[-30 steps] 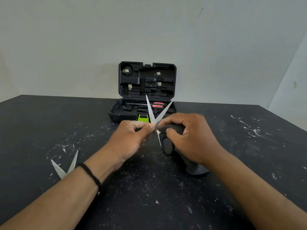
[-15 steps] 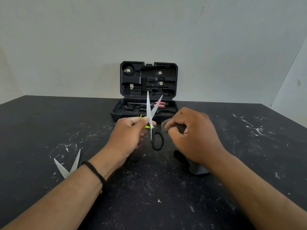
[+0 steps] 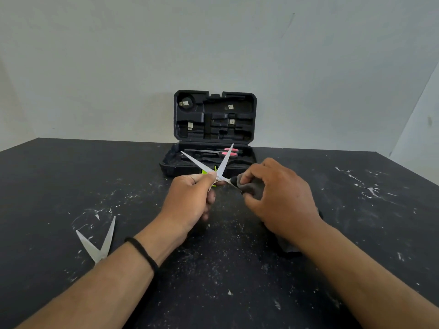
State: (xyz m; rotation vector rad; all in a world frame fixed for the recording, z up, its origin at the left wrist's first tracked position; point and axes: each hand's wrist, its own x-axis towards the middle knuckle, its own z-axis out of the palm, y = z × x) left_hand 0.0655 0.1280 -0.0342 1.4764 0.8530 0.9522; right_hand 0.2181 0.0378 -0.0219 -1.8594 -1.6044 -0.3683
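Scissors (image 3: 223, 163) are held mid-frame above the counter (image 3: 71, 176), blades spread in a V, long axis up-frame, tips toward the open tool case (image 3: 215, 119). Left hand (image 3: 190, 200) grip pinches them at the pivot. Right hand (image 3: 280, 198) grip is clenched on a grey cloth (image 3: 249, 186) over the handle end. Second scissors (image 3: 99, 241) lie lower left, partly under the forearm.

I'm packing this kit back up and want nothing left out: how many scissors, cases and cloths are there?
Scissors: 3 (held scissors, table scissors, pink-handled scissors in the case)
Tool case: 1
Grey cloth: 1
Total: 5
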